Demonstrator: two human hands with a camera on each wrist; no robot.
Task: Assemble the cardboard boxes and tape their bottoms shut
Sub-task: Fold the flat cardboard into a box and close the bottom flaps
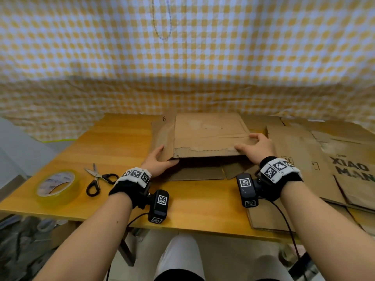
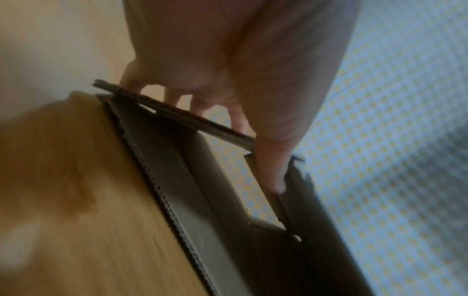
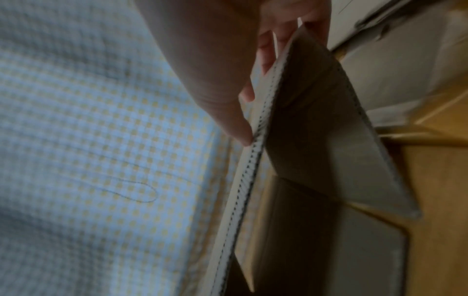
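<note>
A worn brown cardboard box (image 1: 209, 134) lies half-opened in the middle of the wooden table (image 1: 113, 142), its open end facing me. My left hand (image 1: 165, 157) grips its left side panel near the front corner. In the left wrist view the fingers (image 2: 235, 122) curl behind a corrugated edge of the box (image 2: 192, 170), with the thumb inside. My right hand (image 1: 249, 145) holds the box's top panel at the front right corner. The right wrist view shows the right hand (image 3: 253, 100) pinching the box (image 3: 316, 140). A roll of clear tape (image 1: 56, 184) lies at the table's left.
Black-handled scissors (image 1: 99, 178) lie between the tape and my left wrist. Flattened cardboard sheets (image 1: 324, 163) are stacked on the right of the table and overhang its front edge. A yellow checked cloth (image 1: 182, 57) hangs behind the table.
</note>
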